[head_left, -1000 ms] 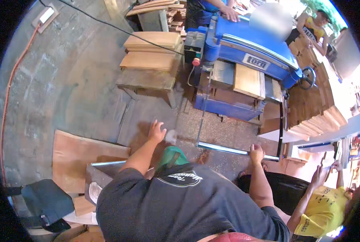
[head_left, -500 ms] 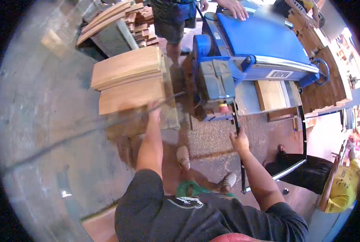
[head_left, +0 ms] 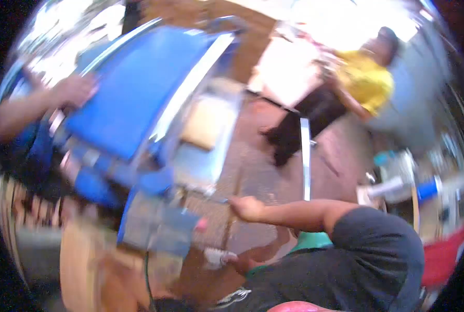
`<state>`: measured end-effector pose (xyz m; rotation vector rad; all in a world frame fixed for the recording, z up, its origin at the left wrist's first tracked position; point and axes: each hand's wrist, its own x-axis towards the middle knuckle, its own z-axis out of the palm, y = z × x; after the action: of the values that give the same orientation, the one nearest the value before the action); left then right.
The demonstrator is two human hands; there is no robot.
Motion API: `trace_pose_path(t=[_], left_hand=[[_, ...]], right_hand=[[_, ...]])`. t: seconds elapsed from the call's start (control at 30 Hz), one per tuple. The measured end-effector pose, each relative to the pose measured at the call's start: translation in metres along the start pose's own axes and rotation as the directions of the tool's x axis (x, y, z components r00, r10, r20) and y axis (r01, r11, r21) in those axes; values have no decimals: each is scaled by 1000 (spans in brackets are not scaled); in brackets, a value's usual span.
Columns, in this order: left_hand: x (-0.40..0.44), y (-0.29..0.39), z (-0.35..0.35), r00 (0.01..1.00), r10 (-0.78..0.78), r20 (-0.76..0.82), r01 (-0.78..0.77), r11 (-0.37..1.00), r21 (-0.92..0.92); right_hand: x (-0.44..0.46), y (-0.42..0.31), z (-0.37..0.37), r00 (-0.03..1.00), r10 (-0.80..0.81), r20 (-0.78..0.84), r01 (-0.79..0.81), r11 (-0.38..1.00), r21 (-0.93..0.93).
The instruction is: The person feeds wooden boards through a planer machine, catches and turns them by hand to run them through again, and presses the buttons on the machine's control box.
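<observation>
A blue planer (head_left: pixel 133 93) stands in front of me to the left, blurred by the camera's motion. A pale wooden board (head_left: pixel 206 124) lies on its metal bed. My right hand (head_left: pixel 246 208) is closed around a dark bar of the frame at the planer's near side. My left hand (head_left: pixel 118 281) is a brown smear at the lower left, over the pale stacked boards (head_left: pixel 78 249); its fingers cannot be made out. Another person's hand (head_left: pixel 77 91) rests by the planer's blue top at the far left.
A person in a yellow shirt (head_left: pixel 364 78) stands beyond the frame's metal rail (head_left: pixel 305 156), holding something blurred. Bins and other clutter (head_left: pixel 403 177) stand at the right. A grey control box (head_left: pixel 159 223) with a red button juts towards me.
My view has swung to the right, so the planer now appears further left and the yellow-shirted person nearer the middle. My right hand stays at the bar. My left hand has become blurred.
</observation>
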<state>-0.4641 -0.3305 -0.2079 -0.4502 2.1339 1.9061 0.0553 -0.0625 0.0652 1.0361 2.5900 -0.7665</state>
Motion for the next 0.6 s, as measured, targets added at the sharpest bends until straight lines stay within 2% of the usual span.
trace_pose_path(t=[0.07,0.1,0.17,0.2,0.3,0.37,0.6], left_hand=[[0,4,34,999,-20,27,18,999,46],[-5,6,38,1000,-22,21,21,998,56],[-8,11,41,999,-38,4,37,994,107],[-12,12,39,999,-46,-7,46,992,115],[-24,18,29,999,-43,-26,46,991,127],[-31,20,21,999,-36,-31,40,992,122],[-78,14,-40,996,-4,-85,13,994,111]], right_hand=[[-3,-9,-9,999,-49,6,49,999,13],[-2,-5,-4,1000,-13,-23,14,1000,12],[7,2,-1,993,-116,10,115,993,17],[5,4,0,994,-105,5,105,994,12],[3,2,5,993,-117,-23,117,993,9],[2,1,4,999,-46,27,46,999,-11],[-3,-3,7,994,-101,-34,101,995,10]])
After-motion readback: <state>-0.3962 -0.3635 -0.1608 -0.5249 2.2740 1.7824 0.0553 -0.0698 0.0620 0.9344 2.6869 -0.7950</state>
